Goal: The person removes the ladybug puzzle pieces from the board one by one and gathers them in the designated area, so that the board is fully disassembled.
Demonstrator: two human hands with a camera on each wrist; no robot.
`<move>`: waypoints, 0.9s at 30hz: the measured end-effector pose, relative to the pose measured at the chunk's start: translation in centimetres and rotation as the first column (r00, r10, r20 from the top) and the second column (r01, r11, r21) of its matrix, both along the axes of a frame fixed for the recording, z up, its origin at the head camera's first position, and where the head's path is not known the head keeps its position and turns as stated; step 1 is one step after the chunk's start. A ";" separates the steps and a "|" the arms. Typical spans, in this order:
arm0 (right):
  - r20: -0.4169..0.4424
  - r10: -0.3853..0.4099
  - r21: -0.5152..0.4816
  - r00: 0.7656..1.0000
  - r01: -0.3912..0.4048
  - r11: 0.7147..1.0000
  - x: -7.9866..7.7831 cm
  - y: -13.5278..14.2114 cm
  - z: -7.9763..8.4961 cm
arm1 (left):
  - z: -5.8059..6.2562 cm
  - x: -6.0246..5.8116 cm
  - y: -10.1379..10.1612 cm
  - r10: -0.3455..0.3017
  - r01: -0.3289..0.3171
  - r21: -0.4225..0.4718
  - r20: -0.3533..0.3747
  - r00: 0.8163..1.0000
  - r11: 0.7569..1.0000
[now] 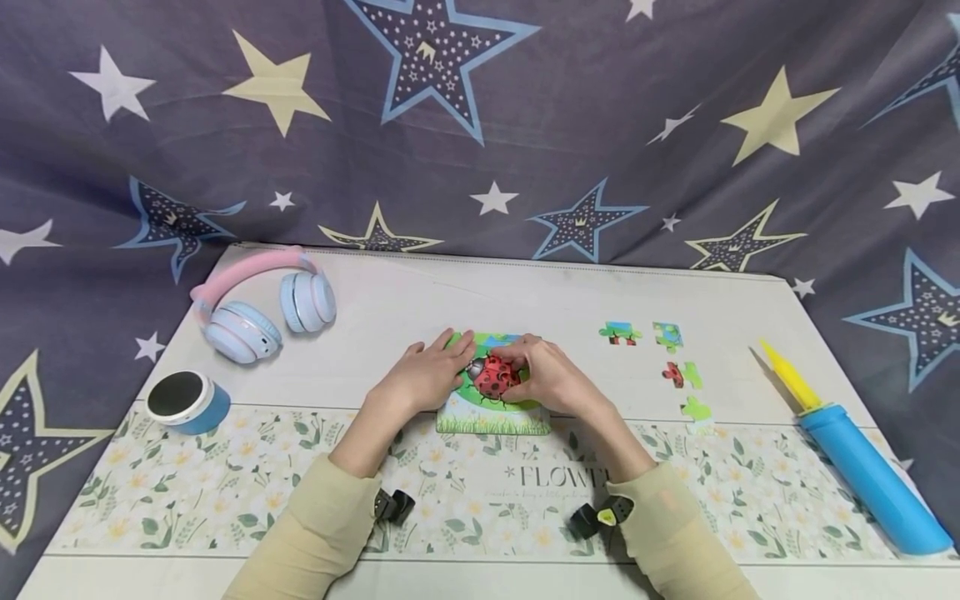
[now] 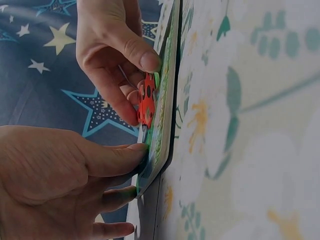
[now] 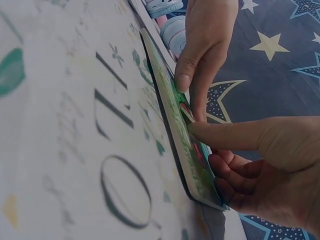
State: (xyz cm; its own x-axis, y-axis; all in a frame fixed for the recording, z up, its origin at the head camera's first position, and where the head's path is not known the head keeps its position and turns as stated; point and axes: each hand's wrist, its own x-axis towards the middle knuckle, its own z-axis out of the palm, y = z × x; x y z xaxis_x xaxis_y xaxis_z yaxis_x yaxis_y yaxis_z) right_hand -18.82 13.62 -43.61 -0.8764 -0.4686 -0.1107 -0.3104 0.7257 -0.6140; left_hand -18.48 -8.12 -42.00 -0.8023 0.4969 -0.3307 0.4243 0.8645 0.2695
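A jigsaw board [image 1: 491, 423] with a ladybug picture [image 1: 491, 377] lies on the table in front of me. My left hand [image 1: 423, 375] rests on its left side, fingers stretched over the upper left part and thumb near the ladybug's head. From the other side my right hand [image 1: 551, 375] reaches over the ladybug's right half. Its thumb and fingers pinch a red-spotted puzzle piece [image 2: 146, 100], partly hidden by the fingers. In the right wrist view one edge of that piece [image 3: 187, 113] stands tilted up from the board beside the thumb.
Several loose puzzle pieces [image 1: 696, 408] lie right of the board. Farther right is a blue hand pump [image 1: 873, 475] with a yellow nozzle. Pink and blue headphones [image 1: 309, 302] lie at the back left, a blue jar [image 1: 202, 412] with a dark-topped lid before them. A star-patterned curtain [image 1: 600, 150] hangs behind.
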 end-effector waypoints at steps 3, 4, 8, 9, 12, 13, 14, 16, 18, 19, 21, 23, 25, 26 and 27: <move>-0.021 0.009 0.011 1.000 -0.009 1.000 -0.1 0.1 -0.1 | 0.0 0.0 0.0 -0.001 0.002 -0.005 0.002 1.000 1.000; -0.029 0.011 0.014 1.000 -0.010 1.000 -0.1 0.1 -0.1 | 0.0 0.0 0.0 -0.001 0.001 -0.007 0.003 1.000 1.000; -0.049 0.008 0.015 0.999 -0.008 1.000 -0.1 0.1 -0.1 | 0.1 0.0 0.0 0.002 -0.002 -0.010 0.007 1.000 1.000; -0.051 0.007 0.013 0.999 -0.006 1.000 -0.1 0.1 -0.1 | 0.1 -0.1 0.0 0.002 -0.002 -0.009 0.007 1.000 1.000; -0.051 0.006 0.009 0.999 -0.005 1.000 -0.1 0.1 -0.1 | 0.1 -0.1 0.0 0.001 -0.001 -0.011 0.007 1.000 1.000; -0.051 0.006 0.006 0.999 -0.005 1.000 -0.1 0.1 0.0 | 0.1 -0.1 0.0 0.000 0.000 -0.013 0.006 1.000 1.000; -0.052 0.006 0.002 0.999 -0.006 1.000 -0.1 0.1 0.0 | 0.1 -0.1 0.0 0.000 0.000 -0.013 0.004 1.000 1.000; -0.048 0.004 -0.010 0.999 -0.004 1.000 -0.1 0.1 0.0 | 0.0 -0.1 0.0 0.001 -0.001 -0.013 0.004 1.000 1.000; -0.046 0.002 -0.023 0.999 -0.003 1.000 -0.1 0.2 0.0 | 0.0 -0.1 0.0 0.002 -0.002 -0.013 0.005 1.000 1.000; -0.044 0.000 -0.030 0.999 -0.002 1.000 -0.2 0.2 0.0 | 0.0 -0.1 0.1 0.002 -0.002 -0.015 0.006 1.000 1.000; -0.039 -0.003 -0.040 0.999 0.001 0.999 -0.2 0.2 0.0 | 0.1 -0.1 0.1 0.003 -0.003 -0.019 0.007 1.000 1.000; -0.040 -0.001 -0.044 0.999 -0.001 0.999 -0.2 0.2 0.0 | 0.1 0.0 0.1 0.003 -0.003 -0.023 0.008 1.000 1.000; -0.041 0.001 -0.048 0.999 -0.003 0.999 -0.2 0.3 -0.1 | 0.1 0.0 0.2 0.002 -0.002 -0.029 0.010 1.000 1.000; -0.042 0.002 -0.048 0.999 -0.004 0.999 -0.2 0.3 -0.1 | 0.1 0.0 0.2 0.002 -0.001 -0.030 0.011 1.000 1.000; -0.044 0.003 -0.048 0.999 -0.005 0.999 -0.2 0.4 -0.1 | 0.1 0.0 0.2 0.001 -0.001 -0.030 0.013 1.000 1.000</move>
State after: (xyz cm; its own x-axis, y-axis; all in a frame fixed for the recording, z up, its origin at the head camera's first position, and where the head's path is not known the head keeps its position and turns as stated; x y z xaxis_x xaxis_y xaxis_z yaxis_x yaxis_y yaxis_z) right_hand -19.03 13.98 -43.70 -0.8780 -0.4761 -0.0495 -0.3409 0.6946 -0.6336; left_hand -18.50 -7.97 -41.88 -0.7985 0.4858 -0.3556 0.4202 0.8727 0.2486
